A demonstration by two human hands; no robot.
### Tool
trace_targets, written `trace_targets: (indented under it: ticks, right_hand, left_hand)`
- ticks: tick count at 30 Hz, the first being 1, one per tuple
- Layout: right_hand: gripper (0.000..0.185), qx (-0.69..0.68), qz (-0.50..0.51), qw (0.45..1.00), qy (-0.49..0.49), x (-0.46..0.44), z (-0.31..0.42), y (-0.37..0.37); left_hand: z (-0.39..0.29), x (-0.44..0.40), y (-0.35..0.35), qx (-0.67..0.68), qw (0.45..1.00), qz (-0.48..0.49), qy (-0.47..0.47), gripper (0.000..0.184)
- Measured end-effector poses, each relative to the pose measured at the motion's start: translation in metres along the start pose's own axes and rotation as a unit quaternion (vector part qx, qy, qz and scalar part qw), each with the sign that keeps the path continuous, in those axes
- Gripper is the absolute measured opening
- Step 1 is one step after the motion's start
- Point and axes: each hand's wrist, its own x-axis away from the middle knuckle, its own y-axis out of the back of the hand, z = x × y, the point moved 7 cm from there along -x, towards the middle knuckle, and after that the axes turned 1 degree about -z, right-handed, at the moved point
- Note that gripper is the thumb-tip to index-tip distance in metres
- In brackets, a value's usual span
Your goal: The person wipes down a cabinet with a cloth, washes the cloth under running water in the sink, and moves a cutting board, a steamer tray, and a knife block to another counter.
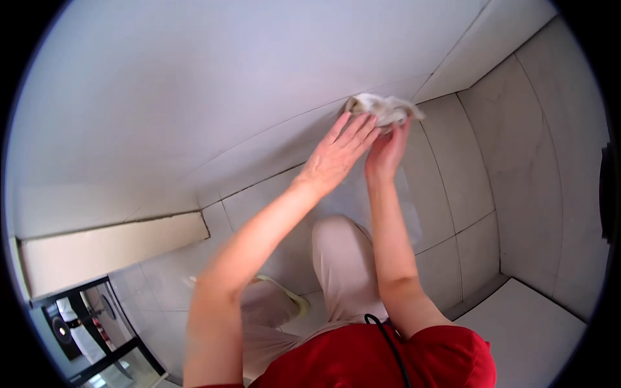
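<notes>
A crumpled, off-white cloth [386, 108] with brownish patches is bunched up low by the white panel, slightly blurred. My right hand [387, 154] has its palm turned partly toward me and its fingers curled around the cloth's lower right side. Beside it, my left hand [339, 152] shows its back, fingers stretched and slightly apart, the tips against the cloth's lower left edge. My left thumb is hidden.
A large white panel [194, 84] rises ahead. Grey tiles [449, 155] cover the floor, with a tiled wall [540, 142] at right. A pale block [116, 249] juts out at left, near a dark-framed glass unit [100, 330]. My bent knee [343, 252] is below my hands.
</notes>
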Motion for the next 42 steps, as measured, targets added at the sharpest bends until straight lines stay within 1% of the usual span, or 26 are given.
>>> trace_targets:
  ticks: [1, 2, 3, 4, 5, 8, 9, 11, 12, 15, 18, 19, 21, 23, 25, 27, 29, 30, 31, 33, 34, 37, 38, 39, 41, 42]
  right_hand:
    - [0.048, 0.091, -0.05, 0.992, 0.073, -0.017, 0.018, 0.004]
    - [0.053, 0.182, -0.1, 0.968, 0.141, -0.032, 0.033, 0.01]
    - [0.053, 0.179, -0.107, 0.968, 0.142, -0.053, 0.032, 0.024]
    - [0.053, 0.24, -0.094, 0.951, 0.17, -0.078, 0.028, 0.038]
    - [0.053, 0.301, -0.08, 0.93, 0.197, -0.095, 0.023, 0.048]
    - [0.05, 0.203, -0.059, 0.957, 0.196, -0.109, -0.008, 0.067]
    - [0.05, 0.205, -0.061, 0.958, 0.192, -0.107, -0.018, 0.075]
    - [0.045, 0.036, -0.095, 0.991, 0.088, -0.105, -0.057, 0.103]
    - [0.045, -0.009, -0.126, 0.99, 0.056, -0.101, -0.077, 0.117]
    - [0.043, 0.04, -0.196, 0.979, -0.034, -0.044, -0.163, 0.144]
    - [0.043, 0.142, -0.198, 0.957, -0.158, 0.047, -0.262, 0.147]
    - [0.042, 0.136, -0.188, 0.953, -0.193, 0.068, -0.289, 0.146]
    - [0.043, 0.038, -0.16, 0.952, -0.257, 0.073, -0.323, 0.139]
    - [0.044, -0.058, -0.128, 0.937, -0.321, 0.067, -0.31, 0.113]
    - [0.044, -0.111, -0.142, 0.909, -0.376, 0.043, -0.231, 0.093]
    - [0.042, -0.08, -0.171, 0.925, -0.33, -0.034, -0.193, 0.138]
    - [0.035, -0.021, -0.16, 0.964, -0.213, -0.104, -0.097, 0.128]
    - [0.04, 0.03, 0.005, 0.983, -0.182, -0.155, -0.078, 0.154]
    - [0.04, 0.029, 0.006, 0.983, -0.18, -0.163, -0.075, 0.147]
    - [0.045, 0.052, -0.094, 0.979, -0.173, -0.167, -0.06, 0.146]
    - [0.045, 0.052, -0.096, 0.979, -0.171, -0.159, -0.068, 0.141]
    - [0.066, -0.01, -0.159, 0.967, -0.2, -0.081, -0.139, 0.117]
    - [0.073, 0.027, -0.193, 0.929, -0.314, -0.042, -0.17, 0.117]
    - [0.075, -0.026, -0.144, 0.932, -0.332, -0.008, -0.197, 0.099]
    - [0.072, -0.102, -0.145, 0.93, -0.322, 0.041, -0.252, 0.069]
    - [0.068, -0.163, -0.158, 0.913, -0.337, 0.051, -0.282, 0.071]
  left_hand:
    - [-0.005, -0.006, -0.009, -0.185, 0.978, 0.035, -0.091, 0.06]
    - [0.005, -0.01, -0.012, -0.184, 0.977, 0.034, -0.097, 0.06]
    - [0.016, -0.01, -0.024, -0.29, 0.942, 0.07, -0.151, 0.064]
    - [0.024, -0.009, -0.034, -0.393, 0.891, 0.101, -0.201, 0.069]
    - [0.027, -0.01, -0.038, -0.428, 0.875, 0.113, -0.198, 0.071]
    - [0.029, -0.009, -0.041, -0.443, 0.86, 0.113, -0.226, 0.07]
    - [0.031, -0.007, -0.042, -0.441, 0.861, 0.117, -0.227, 0.07]
    - [0.033, -0.004, -0.04, -0.458, 0.843, 0.129, -0.249, 0.07]
    - [0.035, -0.004, -0.038, -0.458, 0.843, 0.13, -0.251, 0.07]
    - [0.033, -0.003, -0.04, -0.478, 0.829, 0.129, -0.26, 0.071]
    - [0.034, -0.001, -0.043, -0.474, 0.836, 0.118, -0.25, 0.074]
    - [0.032, 0.0, -0.042, -0.476, 0.83, 0.135, -0.257, 0.074]
    - [0.032, -0.005, -0.034, -0.489, 0.821, 0.141, -0.261, 0.075]
    - [0.035, 0.001, -0.031, -0.473, 0.825, 0.165, -0.261, 0.075]
    - [0.036, 0.001, -0.034, -0.473, 0.829, 0.147, -0.262, 0.075]
    - [0.035, 0.0, -0.034, -0.468, 0.834, 0.125, -0.263, 0.075]
    - [0.037, 0.0, -0.039, -0.48, 0.822, 0.14, -0.274, 0.074]
    - [0.037, -0.002, -0.039, -0.482, 0.821, 0.138, -0.272, 0.074]
    - [0.036, -0.003, -0.041, -0.48, 0.82, 0.142, -0.275, 0.074]
    - [0.027, -0.007, -0.043, -0.476, 0.821, 0.14, -0.281, 0.073]
    - [0.026, -0.007, -0.044, -0.469, 0.825, 0.152, -0.276, 0.073]
    - [0.027, -0.006, -0.047, -0.462, 0.824, 0.175, -0.277, 0.072]
    - [0.026, -0.006, -0.047, -0.464, 0.821, 0.18, -0.28, 0.071]
    - [0.027, -0.005, -0.044, -0.467, 0.82, 0.179, -0.279, 0.071]
    - [0.03, -0.001, -0.036, -0.432, 0.844, 0.18, -0.261, 0.071]
    - [0.034, 0.001, -0.035, -0.436, 0.842, 0.181, -0.262, 0.071]
